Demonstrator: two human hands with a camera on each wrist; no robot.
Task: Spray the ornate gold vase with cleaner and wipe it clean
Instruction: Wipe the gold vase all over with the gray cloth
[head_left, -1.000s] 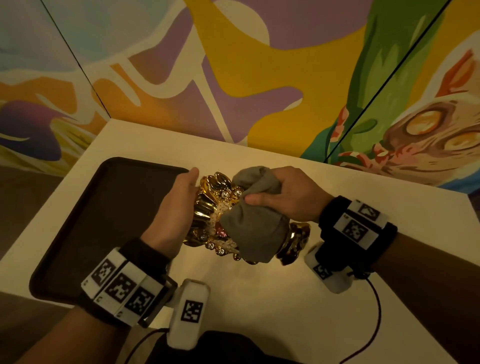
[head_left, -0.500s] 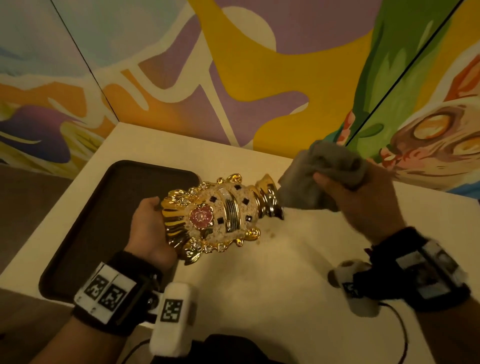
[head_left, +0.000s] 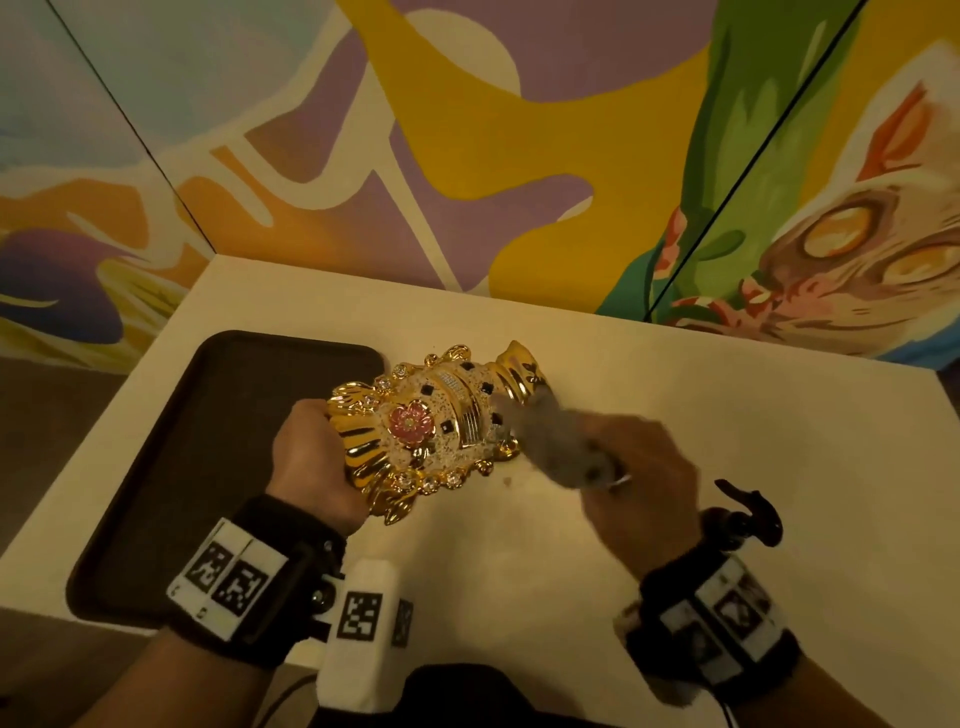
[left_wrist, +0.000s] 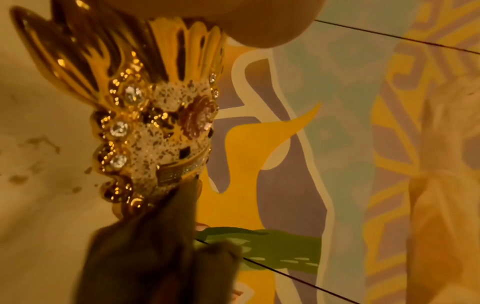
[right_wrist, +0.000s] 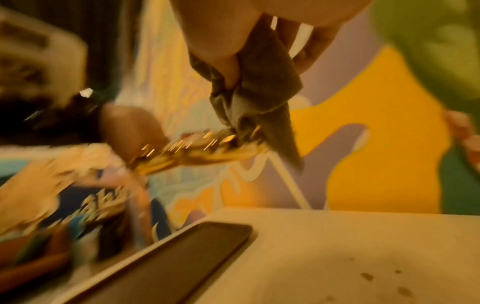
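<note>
Clearly we had the gold vase (head_left: 436, 423) off the table (head_left: 727, 415) for a reason: held on its side in the air above the white top, with the pink flower panel turned up toward our eyes, every face of it could be reached by the cloth (head_left: 558, 441). Our left hand (head_left: 311, 467) wrapped its fingers round the fluted gold end nearest us — a full, closed grasp, which we judged right for a slick, glazed piece that would slip from a lighter hold. The narrower fluted end pointed away, toward the painted wall.

Our right hand (head_left: 639, 467) had the grey cloth bunched in a pinch of thumb and fingers, and the bunched end touched the vase at its far part, by the neck. That hand and the cloth were blurred in the head view, so we could not tell the exact contact patch. From the left wrist view we saw white foam (left_wrist: 166, 144) in the speckled relief around the stones — so spraying looked done and wiping looked only partly so, in our judgement.

The dark tray (head_left: 171, 467) lay on the table to the left, just beside and partly under our left hand. A few damp spots (right_wrist: 366, 276) marked the table top below the work.
</note>
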